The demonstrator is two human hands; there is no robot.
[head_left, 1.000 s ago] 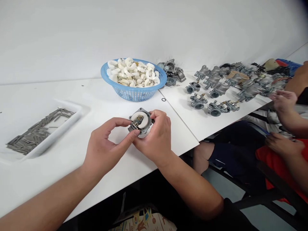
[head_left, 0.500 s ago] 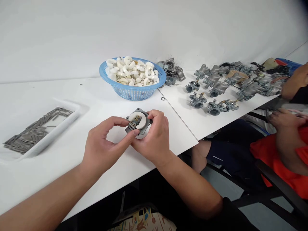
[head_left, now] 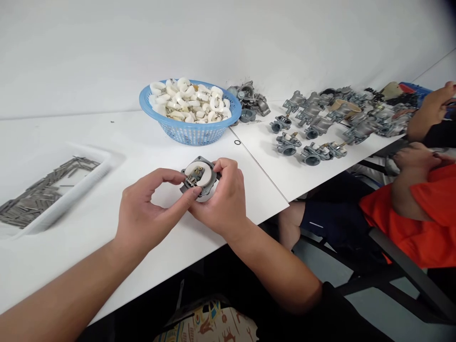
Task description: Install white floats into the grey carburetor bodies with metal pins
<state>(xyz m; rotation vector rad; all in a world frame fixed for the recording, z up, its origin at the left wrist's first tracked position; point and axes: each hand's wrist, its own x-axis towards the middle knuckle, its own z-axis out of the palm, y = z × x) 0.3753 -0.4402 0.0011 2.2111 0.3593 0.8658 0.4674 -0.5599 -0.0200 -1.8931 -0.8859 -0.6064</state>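
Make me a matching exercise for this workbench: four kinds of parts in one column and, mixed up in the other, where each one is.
Parts:
1. White horseshoe-shaped plastic floats
2. Short grey metal pins
3. Grey metal carburetor with white float
4. Grey metal carburetor bodies

Places:
A. Gripped by left hand and right hand
B. Spread across the right of the white table
C. Inside a white plastic tray
D. Heaped in a round blue plastic basket

Pairs: 1D, 2C, 3A, 4B

The round gray metal carburetor [head_left: 210, 176] sits pinched between your left hand [head_left: 153, 209] and right hand [head_left: 223, 202], its white float [head_left: 195, 170] facing up.
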